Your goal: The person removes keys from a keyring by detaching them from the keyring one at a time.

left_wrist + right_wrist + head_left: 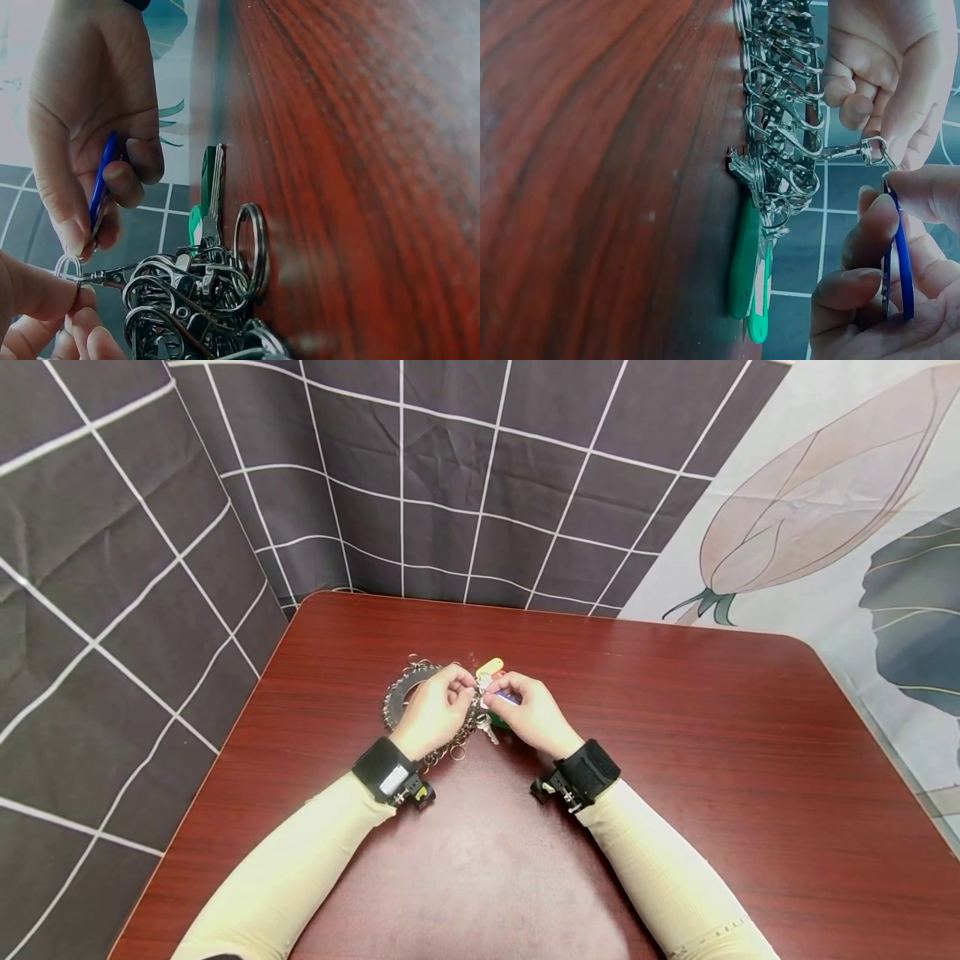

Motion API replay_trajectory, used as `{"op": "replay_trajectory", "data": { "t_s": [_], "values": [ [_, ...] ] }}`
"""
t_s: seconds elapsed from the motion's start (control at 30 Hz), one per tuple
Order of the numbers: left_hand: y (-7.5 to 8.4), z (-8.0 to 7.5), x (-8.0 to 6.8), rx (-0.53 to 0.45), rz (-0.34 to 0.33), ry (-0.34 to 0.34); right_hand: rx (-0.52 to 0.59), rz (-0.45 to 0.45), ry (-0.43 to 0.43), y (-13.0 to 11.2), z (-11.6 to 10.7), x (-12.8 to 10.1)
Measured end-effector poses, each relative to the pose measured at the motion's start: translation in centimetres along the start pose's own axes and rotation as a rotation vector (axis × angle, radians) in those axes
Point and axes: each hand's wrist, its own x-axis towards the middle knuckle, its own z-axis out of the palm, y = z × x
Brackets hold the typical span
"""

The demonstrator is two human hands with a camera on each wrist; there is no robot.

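The person sits at a dark red table [675, 760], and both hands meet over a pile of metal clips and rings [408, 693] that lies on the wood, a little left of the middle.

The left hand [435, 708] pinches one clip [855, 150] between thumb and finger, at its small loop. This clip is lifted off the pile but hangs together with it at the other end.

The right hand [528, 710] grips a blue key tag [901, 262] with curled fingers, and its tip is just beside the loop of the clip (from the wrist views I cannot tell if they touch).

Two green keys [748, 270] lie flat on the table at the edge of the pile, under the hands. A yellow tag [491, 666] shows behind the fingers in the head view.

Both wrists carry black straps, and the sleeves are cream coloured.
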Motion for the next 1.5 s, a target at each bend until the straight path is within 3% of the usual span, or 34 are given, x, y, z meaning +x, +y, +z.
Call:
{"op": "replay_trajectory", "data": {
  "t_s": [0.4, 0.63, 0.9, 1.3, 1.5],
  "values": [
    [0.09, 0.04, -0.05, 0.030, -0.036, -0.024, 0.037, 0.011, 0.030, 0.15, -0.03, 0.18],
    [0.14, 0.02, -0.04, 0.001, -0.037, -0.076, 0.051, 0.018, 0.054, -0.41, -0.16, -0.03],
    [0.02, 0.05, -0.01, 0.038, -0.051, -0.121, 0.060, 0.018, 0.078, 0.19, -0.06, 0.08],
    [-0.14, 0.15, -0.05, 0.011, -0.042, -0.042, 0.031, 0.025, 0.051, 0.20, 0.06, 0.11],
    [-0.16, 0.15, 0.07, -0.013, -0.038, 0.011, -0.007, 0.005, -0.034, 0.31, 0.12, -0.06]
  ]
}}
